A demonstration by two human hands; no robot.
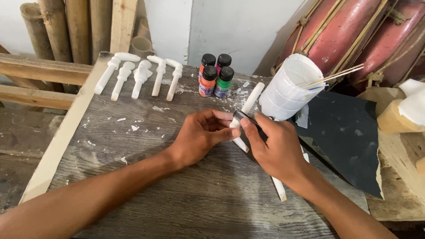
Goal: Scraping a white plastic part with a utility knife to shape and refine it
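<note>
Two hands, left hand (201, 135) and right hand (274, 148), have fingers clamped on a white stick (248, 110) and dark sandpaper (243, 116); pressing hard could snap it.

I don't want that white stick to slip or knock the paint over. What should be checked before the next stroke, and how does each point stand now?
1. Left hand pinches the white stick: ok.
2. Right hand presses a dark strip against the stick: ok.
3. Paint bottles upright, capped, apart from both hands: ok.
4. White cup holding thin sticks stands close beside the stick's far end: not ok.
5. Five white carved pieces lie clear of the hands: ok.
6. Firmness of the left hand's grip: cannot tell.
</note>
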